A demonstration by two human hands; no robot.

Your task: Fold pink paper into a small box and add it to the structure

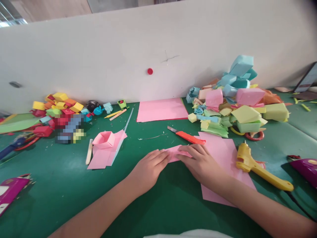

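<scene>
The folded pink paper (174, 154) lies well in front of the table (64, 188)'s back edge. My left hand (150, 168) and right hand (202, 162), fingers half-curled, hold its two ends. I seem to be creasing; next needs even pressing.

Craft workshop, green worktable (61, 195), glue gun (260, 171), folded paper pieces (246, 114)

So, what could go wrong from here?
The orange utility knife lies just beyond the right hand, blade exposed; reaching forward might nick a finger. The right forearm crosses a pink sheet and could drag or crease it. The yellow glue gun appears to overlap that sheet, so it might shift too.
</scene>
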